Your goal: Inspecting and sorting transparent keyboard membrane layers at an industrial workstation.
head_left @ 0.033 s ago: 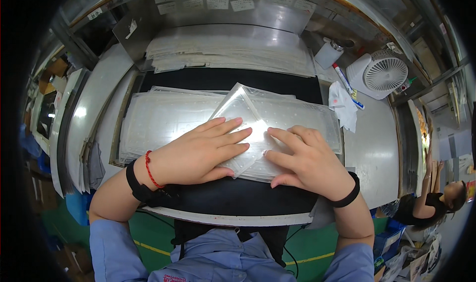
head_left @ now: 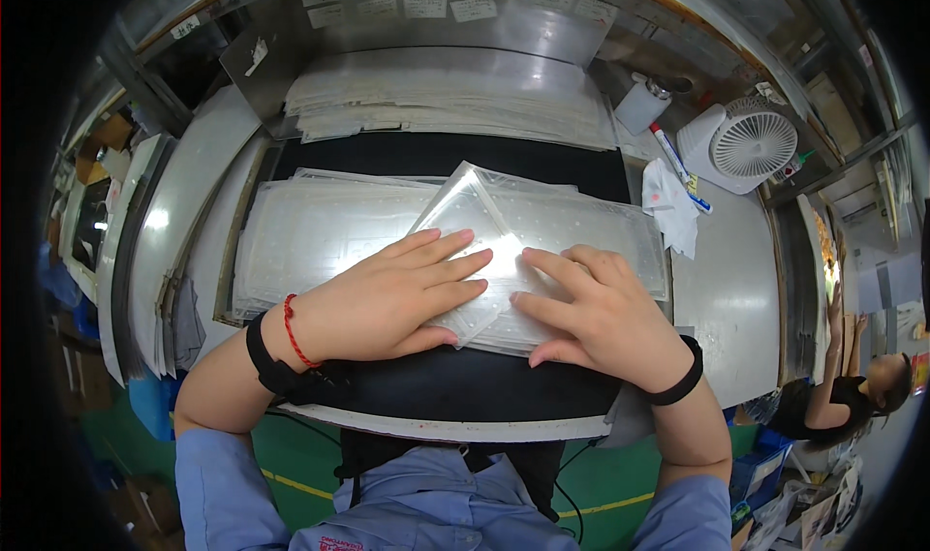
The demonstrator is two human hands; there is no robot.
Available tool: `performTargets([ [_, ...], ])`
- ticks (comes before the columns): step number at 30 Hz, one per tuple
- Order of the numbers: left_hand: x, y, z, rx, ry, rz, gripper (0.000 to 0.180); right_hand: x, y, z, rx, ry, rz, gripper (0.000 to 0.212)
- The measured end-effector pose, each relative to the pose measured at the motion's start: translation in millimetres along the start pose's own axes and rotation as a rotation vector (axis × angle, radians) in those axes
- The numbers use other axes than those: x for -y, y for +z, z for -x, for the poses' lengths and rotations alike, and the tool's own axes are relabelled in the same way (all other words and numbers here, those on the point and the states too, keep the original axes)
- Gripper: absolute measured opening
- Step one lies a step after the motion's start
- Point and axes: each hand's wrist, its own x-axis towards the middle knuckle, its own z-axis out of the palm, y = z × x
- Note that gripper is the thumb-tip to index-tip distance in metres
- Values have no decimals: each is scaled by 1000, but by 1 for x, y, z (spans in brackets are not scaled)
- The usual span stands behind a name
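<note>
A stack of clear, flat plastic sheets (head_left: 320, 224) lies across the black mat (head_left: 387, 391) in front of me. On top rests a smaller clear piece (head_left: 475, 207), turned at an angle with one corner pointing away from me; light glares off it. My left hand (head_left: 397, 294) lies flat over its left side, fingers stretched toward the middle. From the right, my right hand (head_left: 596, 309) touches the same piece with spread fingertips, its thumb near the front edge of the stack. Neither hand is wrapped round anything. Both palms hide part of the sheets.
Behind the mat lies another stack of pale sheets (head_left: 446, 96). On the right are a white fan (head_left: 746, 144), a dispenser bottle (head_left: 641, 104), markers (head_left: 678, 164) and a crumpled white cloth (head_left: 670, 207). Large panels (head_left: 179, 222) lean at left. Another person (head_left: 843, 401) is at far right.
One fingertip of my right hand has shifted very slightly left on the clear piece. My left hand and the sheets look unchanged.
</note>
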Motion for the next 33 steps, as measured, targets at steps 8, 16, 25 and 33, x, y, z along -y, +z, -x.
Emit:
performTargets([
  [8,0,0,1,-3,-3,1,53,0,0,0,8,2,-18,49],
  [16,0,-1,0,4,-4,7,53,-2,-2,1,6,1,-30,47],
  [25,0,-1,1,-26,9,-20,50,-2,-1,1,35,-3,-10,50],
  [33,0,0,1,-19,6,-22,49,-2,-4,1,16,-6,-30,44],
])
